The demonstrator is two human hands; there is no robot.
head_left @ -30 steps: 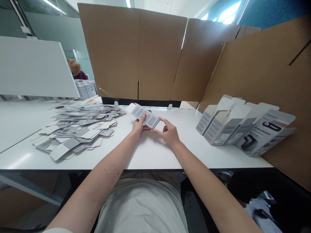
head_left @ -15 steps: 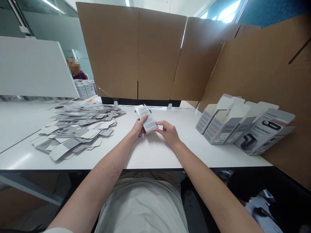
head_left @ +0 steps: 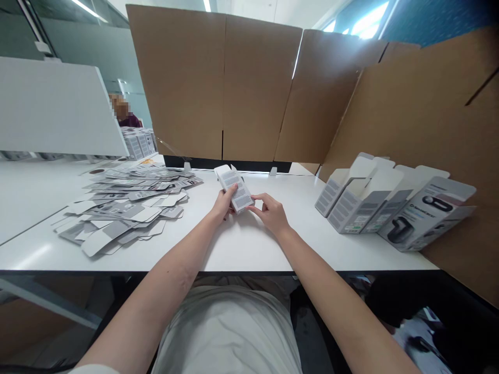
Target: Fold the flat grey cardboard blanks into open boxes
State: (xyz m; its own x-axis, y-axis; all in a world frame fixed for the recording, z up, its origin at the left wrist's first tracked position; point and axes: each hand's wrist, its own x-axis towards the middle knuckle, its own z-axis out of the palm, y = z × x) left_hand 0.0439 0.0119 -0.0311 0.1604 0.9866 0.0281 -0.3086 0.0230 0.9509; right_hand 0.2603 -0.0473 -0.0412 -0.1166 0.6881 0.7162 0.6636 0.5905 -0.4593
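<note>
A small white and grey box (head_left: 237, 192) is tilted above the middle of the white table, its flaps up at the far end. My left hand (head_left: 225, 202) grips its left side, thumb on the printed face. At the near right corner, the thumb and fingers of my right hand (head_left: 270, 209) pinch the box's edge. To the left lies a loose pile of flattened cartons (head_left: 128, 210). Several folded boxes with raised flaps (head_left: 356, 205) stand together on the right, the nearest one (head_left: 419, 215) showing a picture of a black device.
Tall cardboard panels (head_left: 253, 88) rise behind the table (head_left: 249, 244) and along its right side. A white panel (head_left: 54, 109) stands at the left. Beyond it are more boxes (head_left: 138, 144) and a person (head_left: 127, 113). Below the table at the right lie dark items.
The box has tipped slightly, and its far end has shifted a little to the left. Both hands keep their hold. The view has moved very slightly.
</note>
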